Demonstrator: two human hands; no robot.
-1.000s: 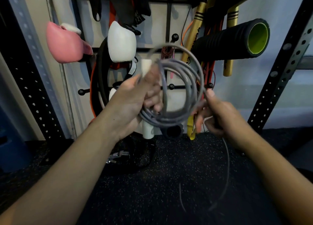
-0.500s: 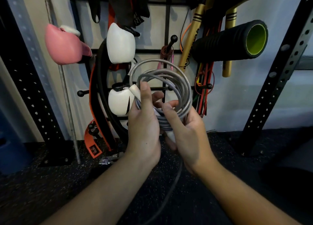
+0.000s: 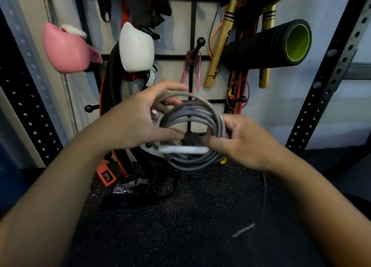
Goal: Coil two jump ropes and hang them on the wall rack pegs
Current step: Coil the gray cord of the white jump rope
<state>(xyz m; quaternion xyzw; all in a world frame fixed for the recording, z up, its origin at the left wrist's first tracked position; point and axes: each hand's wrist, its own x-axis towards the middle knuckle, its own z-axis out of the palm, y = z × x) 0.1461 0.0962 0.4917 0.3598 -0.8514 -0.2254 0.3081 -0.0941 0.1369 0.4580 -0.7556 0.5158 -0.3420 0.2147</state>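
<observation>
Centrally, a grey jump rope is held as a coil of several loops in front of the wall rack, above the dark speckled floor. The coil's right side is gripped by the right hand, whose fingers are curled round the bundled strands. The left hand is placed at the coil's left edge with its fingers spread and only loosely bent, the thumb pointing toward the middle of the coil; whether the rope is actually pinched by it cannot be told. A white handle is laid almost level across the lower part of the coil, between the two hands. On an upper peg a second, dark red rope with pink handles is already hung. A pink boxing glove, a white glove and a black foam roller are also mounted on the rack.
</observation>
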